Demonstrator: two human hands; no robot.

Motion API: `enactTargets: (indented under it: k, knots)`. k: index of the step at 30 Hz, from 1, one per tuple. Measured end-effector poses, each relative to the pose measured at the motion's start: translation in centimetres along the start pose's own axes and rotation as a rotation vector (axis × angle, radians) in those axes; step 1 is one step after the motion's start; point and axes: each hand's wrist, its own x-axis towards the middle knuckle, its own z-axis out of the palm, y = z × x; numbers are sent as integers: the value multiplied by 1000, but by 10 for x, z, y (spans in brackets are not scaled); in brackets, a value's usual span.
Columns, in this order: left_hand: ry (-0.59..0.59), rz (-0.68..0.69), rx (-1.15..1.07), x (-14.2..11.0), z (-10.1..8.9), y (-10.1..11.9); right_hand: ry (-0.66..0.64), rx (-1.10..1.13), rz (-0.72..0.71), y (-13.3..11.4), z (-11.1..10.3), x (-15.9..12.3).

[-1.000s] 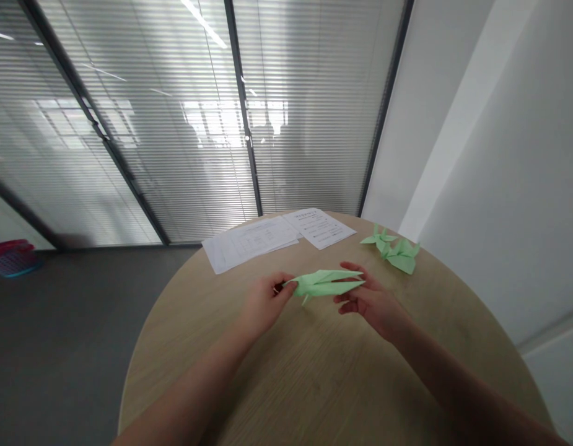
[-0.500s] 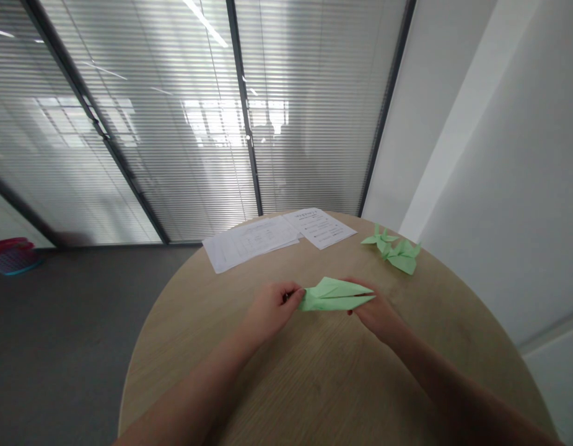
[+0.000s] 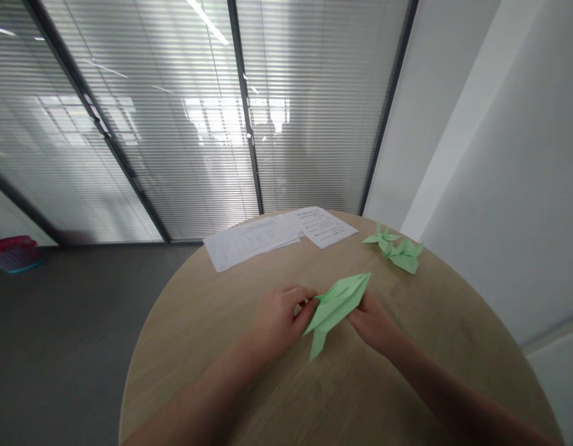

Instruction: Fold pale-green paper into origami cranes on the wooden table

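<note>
Between my two hands, just above the table, is a piece of folded green paper [image 3: 338, 303], tilted with its pointed end up to the right and a narrow flap hanging down at the lower left. My left hand [image 3: 288, 313] pinches its left edge between thumb and fingers. My right hand [image 3: 367, 316] grips the right side from behind and below; the paper hides most of those fingers.
Several folded green paper figures [image 3: 398, 251] lie at the right far edge of the round wooden table [image 3: 197, 322]. White printed sheets [image 3: 253, 240] lie at the back. A red and blue basket [image 3: 15, 254] stands on the floor at left, near glass panels with blinds.
The green paper has turned from lying level to slanting up to the right, and a narrow flap now hangs below it. Both hands have shifted slightly and still hold it.
</note>
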Motion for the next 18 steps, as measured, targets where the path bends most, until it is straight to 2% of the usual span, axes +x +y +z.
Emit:
enactTargets:
  k: [4, 6, 8, 11, 13, 16, 18]
  knots:
    - [11, -324, -366, 4, 2, -9, -9, 49, 15, -4, -2, 0]
    - [34, -416, -513, 7, 1, -15, -18, 41, 29, -5, -4, 0]
    - [44, -446, -604, 9, 1, -20, -40, 39, 44, -6, -7, 1]
    - [17, -442, -650, 10, 4, -24, -69, 82, 98, -7, -7, 1]
    - [48, -395, -577, 9, 6, -25, -71, 117, 159, -6, -5, 1]
    - [170, -221, -321, 5, 5, -21, -60, 165, 235, -2, -3, 1]
    - [174, -89, -186, 4, 3, -17, -58, 180, 253, 2, -2, 1]
